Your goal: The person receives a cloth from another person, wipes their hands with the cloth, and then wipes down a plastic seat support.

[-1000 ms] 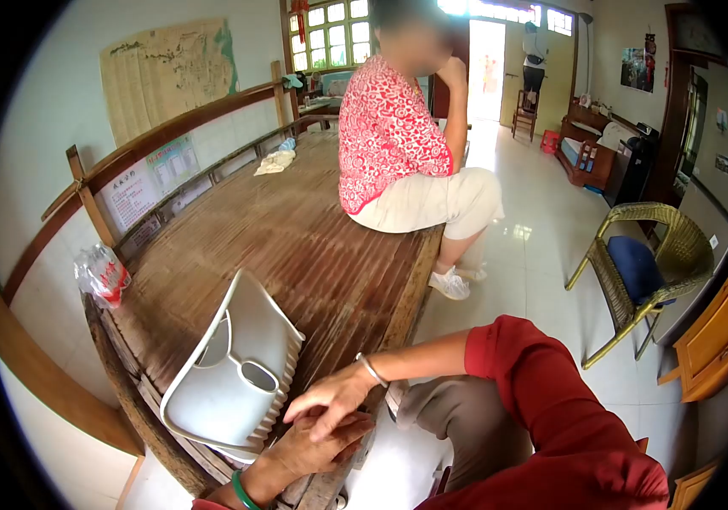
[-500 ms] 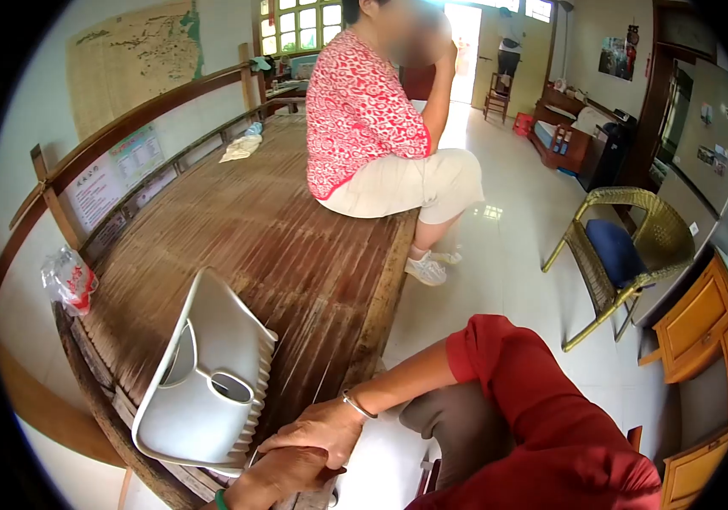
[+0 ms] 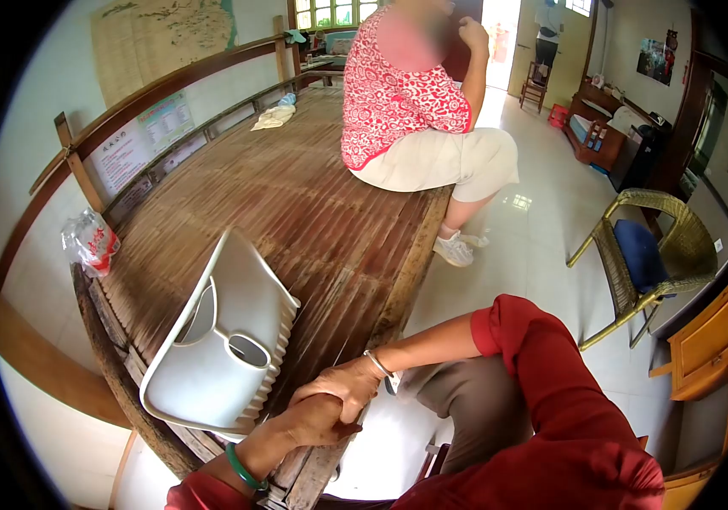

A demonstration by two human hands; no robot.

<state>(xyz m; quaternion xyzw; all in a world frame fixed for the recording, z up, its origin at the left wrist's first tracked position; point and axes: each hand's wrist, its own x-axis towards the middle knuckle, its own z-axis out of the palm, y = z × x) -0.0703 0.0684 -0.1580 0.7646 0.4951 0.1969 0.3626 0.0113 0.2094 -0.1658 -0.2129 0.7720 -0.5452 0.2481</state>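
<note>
My right hand (image 3: pixel 342 385), with a silver bracelet (image 3: pixel 378 364) at its wrist, is closed over my left hand (image 3: pixel 320 418). My left hand, below a green bangle (image 3: pixel 245 469), looks curled, but most of its fingers are hidden, so I cannot tell what they grip. Both hands rest together by the near edge of a bamboo-slat bed (image 3: pixel 287 195). Just left of them stands a silver-grey plastic piece (image 3: pixel 202 378) with a pale rim, oval openings and a ribbed side, tilted on the slats.
A person (image 3: pixel 406 93) in a patterned top sits on the bed's far edge. A plastic bag (image 3: pixel 92 245) lies at the left corner, a cloth (image 3: pixel 273 117) farther back. To the right are a wicker chair (image 3: pixel 687 242) with a blue cushion and a wooden cabinet (image 3: pixel 708 348). Another person (image 3: pixel 546 34) stands near the doorway.
The camera view has shifted, so the scene sits farther right and slightly higher. More of my left forearm and its bangle shows. My hands stay clasped. The seated person's raised hand has moved outward from the head.
</note>
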